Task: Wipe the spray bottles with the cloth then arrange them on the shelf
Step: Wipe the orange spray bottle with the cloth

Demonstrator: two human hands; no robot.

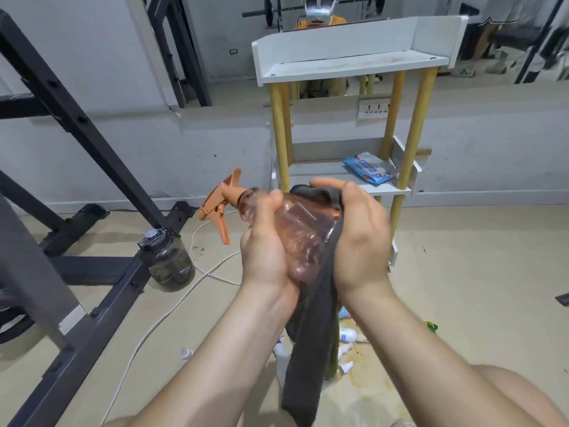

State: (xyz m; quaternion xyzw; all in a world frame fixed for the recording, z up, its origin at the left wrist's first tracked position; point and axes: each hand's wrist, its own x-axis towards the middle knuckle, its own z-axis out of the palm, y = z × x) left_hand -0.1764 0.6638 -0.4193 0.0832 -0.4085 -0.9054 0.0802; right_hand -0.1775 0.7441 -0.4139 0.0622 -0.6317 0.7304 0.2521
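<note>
Spray bottle (295, 223) held in mid-air between your two hands, in front of the shelf (354, 64). Your left hand (264, 248) has its fingers curled round the bottle's shoulder and body. Your right hand (360, 238) is cupped over the base end, pinching the dark cloth (311, 349) against the clear plastic; the rest of the cloth hangs down between your forearms. The bottle lies on its side and somewhat tilted. Its long axis runs from the orange trigger head (220, 208) at the far left to the base at the right, under the cloth. The shelf stands directly beyond your hands and slightly to the right, so your right hand is the nearer to it, though that hand holds the cloth and your left carries the bottle. To be placed, the bottle would probably have to be swung upright, base down, and carried forward. The top tier is bare; a wipes packet (369, 167) lies on the right of the middle tier (317, 172). More small bottles (346, 335) lie on the floor below your wrists, apparently awaiting wiping
</note>
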